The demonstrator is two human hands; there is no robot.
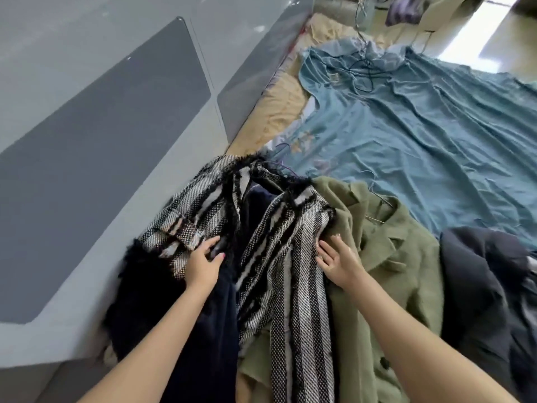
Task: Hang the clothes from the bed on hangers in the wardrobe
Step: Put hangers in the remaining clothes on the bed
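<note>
A black-and-white striped tweed jacket (261,228) with frayed black trim is spread open on top of the clothes pile at the near end of the bed (436,141). Its left front panel is gripped by the left hand (203,263), fingers curled over the fabric edge. The right hand (337,260) is laid against the right panel with fingers straight and spread, pinching nothing. A dark navy garment (203,330) is seen beneath the jacket, an olive green wool coat (392,257) just beside it, and a dark padded garment (479,271) further right. A thin wire hanger (380,203) appears at the coat's collar. At least 4 garments are judged still unhung. The wardrobe is not in view, and the cords on the teal sheet are hard to make out.
</note>
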